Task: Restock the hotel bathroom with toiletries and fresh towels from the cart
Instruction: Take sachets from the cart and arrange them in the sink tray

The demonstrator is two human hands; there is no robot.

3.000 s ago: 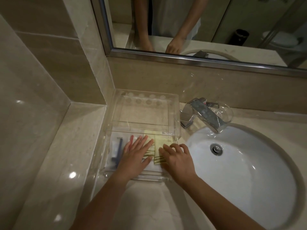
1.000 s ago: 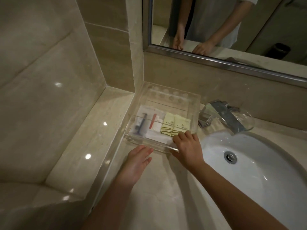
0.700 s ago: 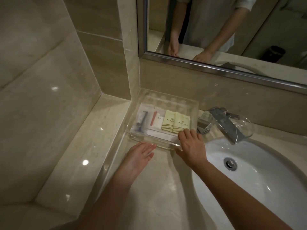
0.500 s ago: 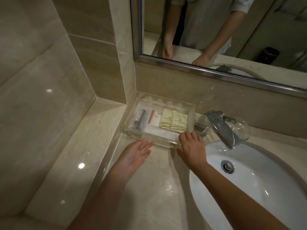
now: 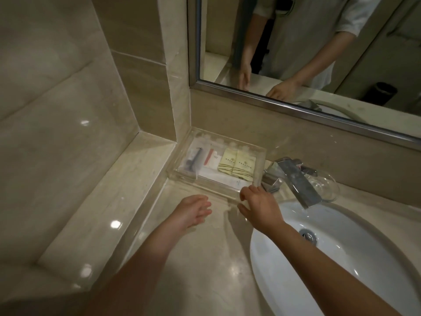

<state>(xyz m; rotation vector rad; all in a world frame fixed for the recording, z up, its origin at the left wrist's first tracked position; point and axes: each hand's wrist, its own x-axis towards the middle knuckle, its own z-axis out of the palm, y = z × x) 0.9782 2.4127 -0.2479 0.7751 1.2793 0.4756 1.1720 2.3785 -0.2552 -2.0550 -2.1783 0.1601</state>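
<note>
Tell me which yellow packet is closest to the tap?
The right yellow packet, by the tray wall nearest the tap; the other packet lies left of it.

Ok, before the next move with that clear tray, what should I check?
1. Clear tray sits in the wall corner: ok.
2. Two yellow sachets lie flat inside it: ok.
3. Dark-handled item lies inside it: ok.
4. Right hand grips the tray's front right corner: ok.
5. Left hand open, holding nothing, near the tray's front edge: ok.
6. Tray clear of the faucet: cannot tell.
</note>
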